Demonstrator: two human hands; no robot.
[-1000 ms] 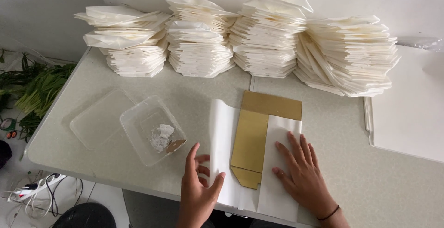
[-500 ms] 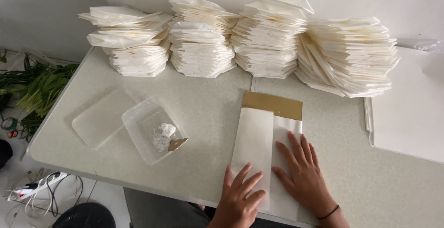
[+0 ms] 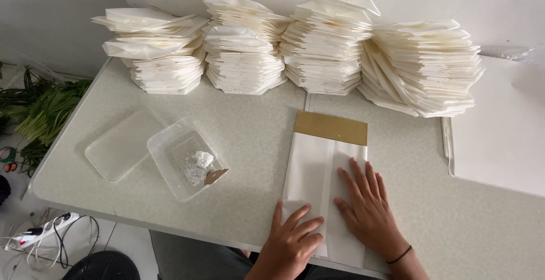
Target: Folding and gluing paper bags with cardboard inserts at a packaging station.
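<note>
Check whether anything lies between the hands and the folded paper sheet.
Nothing visible does: the left hand and right hand both press flat on the folded paper sheet, palms down, directly touching it.

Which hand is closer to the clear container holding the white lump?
Left. The left hand presses the folded paper just right of the container; the right hand lies farther right.

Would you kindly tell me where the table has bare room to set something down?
Bare tabletop lies between the clear tray and the folded sheet, and right of the right hand, below the white board. The back edge is crowded with paper stacks.
</note>
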